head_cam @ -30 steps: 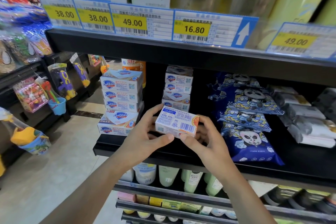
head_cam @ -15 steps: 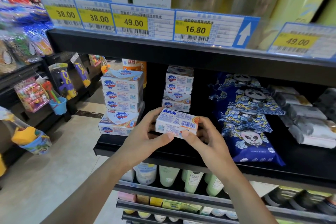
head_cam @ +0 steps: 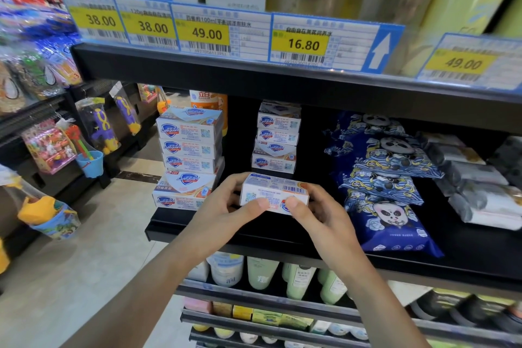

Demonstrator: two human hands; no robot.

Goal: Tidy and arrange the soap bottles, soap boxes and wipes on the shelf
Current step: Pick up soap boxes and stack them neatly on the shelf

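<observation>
Gripping the soap box from both ends, the left hand and right hand pinch it over the shelf's near edge, just in front of the smaller stack. Its long axis runs left to right, barcode side up. I'd square it with that stack before setting it down.

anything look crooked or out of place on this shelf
Yes. In the middle soap stack one box is turned flat face out and sits askew among boxes showing their sides. One soap box is off the stacks, held by the left hand and right hand.
</observation>
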